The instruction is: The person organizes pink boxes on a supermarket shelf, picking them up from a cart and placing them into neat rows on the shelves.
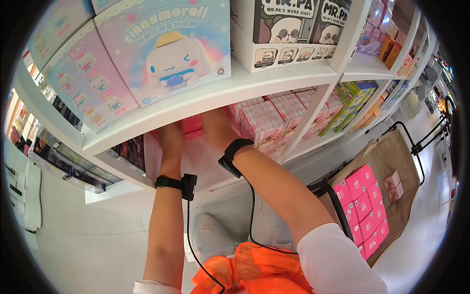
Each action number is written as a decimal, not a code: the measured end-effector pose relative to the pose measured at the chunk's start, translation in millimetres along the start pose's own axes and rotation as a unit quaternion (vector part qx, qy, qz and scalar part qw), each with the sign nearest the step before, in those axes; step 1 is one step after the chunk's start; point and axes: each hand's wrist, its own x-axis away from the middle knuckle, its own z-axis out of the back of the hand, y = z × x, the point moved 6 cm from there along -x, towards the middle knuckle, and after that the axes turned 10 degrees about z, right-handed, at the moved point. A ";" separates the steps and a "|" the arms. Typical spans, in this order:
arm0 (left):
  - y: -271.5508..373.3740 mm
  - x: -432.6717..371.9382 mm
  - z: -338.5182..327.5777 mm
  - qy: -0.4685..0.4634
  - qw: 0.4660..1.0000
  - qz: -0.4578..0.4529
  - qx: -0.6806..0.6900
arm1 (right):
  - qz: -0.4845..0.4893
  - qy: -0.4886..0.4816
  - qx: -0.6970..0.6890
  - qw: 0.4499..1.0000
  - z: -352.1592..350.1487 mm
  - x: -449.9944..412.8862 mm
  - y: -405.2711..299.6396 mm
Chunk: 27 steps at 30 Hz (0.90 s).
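Both of my hands reach into a lower compartment of a white shelf unit (pixel 205 96), under the shelf board. Bright pink boxes (pixel 193 131) sit inside, between and behind the hands. My left hand (pixel 170 135) is at their left side, and its fingers are lost in the shadow of the board. On the other side, my right hand (pixel 216 123) is beside the pink boxes, close to a stack of pale pink checkered boxes (pixel 262 117). Its fingertips are hidden too, so I cannot tell whether either hand grips a box.
Large pastel cartoon boxes (pixel 176 55) and a panda display box (pixel 290 57) stand on the shelf above. Behind me to the right, a brown fabric cart (pixel 398 147) with a black frame holds several pink boxes (pixel 363 205) and small checkered boxes (pixel 393 185). Cables (pixel 252 205) trail from my wrists.
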 end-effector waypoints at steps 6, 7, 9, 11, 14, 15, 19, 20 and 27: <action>14.4 -16.5 7.9 -0.001 0.994 0.069 0.089 | 0.045 0.217 -0.102 0.970 29.0 -17.0 3.3; 13.1 -15.9 6.5 -0.022 0.986 0.105 0.125 | 0.010 0.126 -0.085 0.988 18.9 -22.6 9.0; 29.5 -13.0 13.6 0.051 0.995 0.012 -0.081 | -0.023 0.033 -0.067 0.997 10.9 -22.7 12.1; 36.3 -8.4 20.5 0.047 0.997 0.036 -0.057 | -0.050 0.048 -0.192 0.979 14.4 -19.2 12.5; 48.5 -2.1 31.3 0.051 0.996 0.043 -0.054 | 0.088 0.148 -0.035 0.984 40.8 -16.4 -3.8; 52.2 -1.1 33.9 0.060 0.995 0.029 -0.076 | 0.088 0.150 -0.035 0.984 44.7 -17.5 -6.9; 52.3 1.9 35.6 0.070 0.993 0.043 -0.084 | -0.023 -0.019 -0.103 0.994 34.5 -20.9 -3.8; 50.2 -0.5 34.6 0.059 0.993 0.056 -0.085 | -0.037 -0.067 -0.125 0.989 31.5 -18.9 -3.1; 54.7 -0.9 41.1 0.118 0.990 -0.031 -0.069 | -0.023 -0.007 0.020 1.000 146.8 17.7 -52.8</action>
